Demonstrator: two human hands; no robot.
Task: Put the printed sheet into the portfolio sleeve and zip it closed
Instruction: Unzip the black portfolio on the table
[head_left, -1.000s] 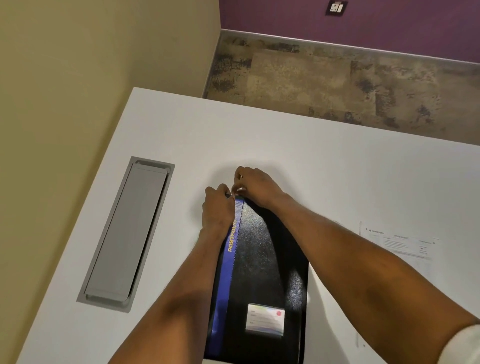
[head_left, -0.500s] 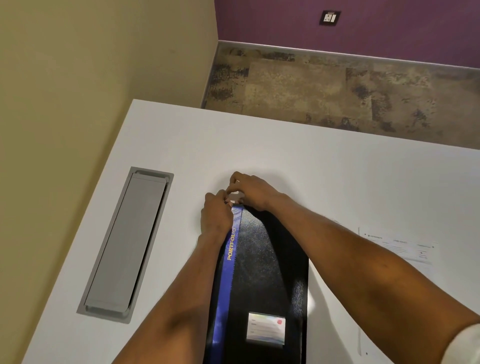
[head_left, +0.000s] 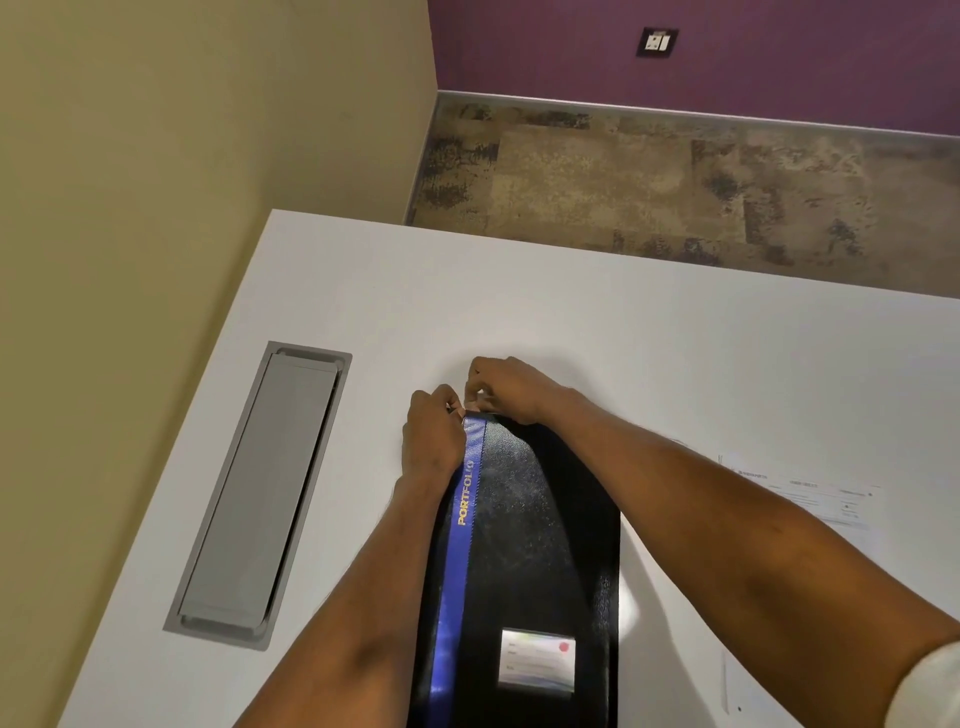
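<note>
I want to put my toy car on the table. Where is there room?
Bare table lies beyond both hands, up to the far edge, and between the grey hatch and the portfolio. It is crowded near the portfolio and the printed sheet.

Both my arms reach forward from the bottom of the frame, converging mid-frame. My left hand (head_left: 434, 441) sits centre-left, back of hand up, knuckles toward the top of the frame, fingers curled in, thumb side toward the other hand. My right hand (head_left: 511, 387) is just above and to its right, wrist bent, fingers curled into a pinch, fingertips (head_left: 475, 389) pointing left. The two hands nearly touch at the fingertips; can't tell what either pinches, too small. Left forearm comes up from bottom centre, bare. Right forearm crosses diagonally from the lower right corner, pale sleeve edge at the frame border.
</note>
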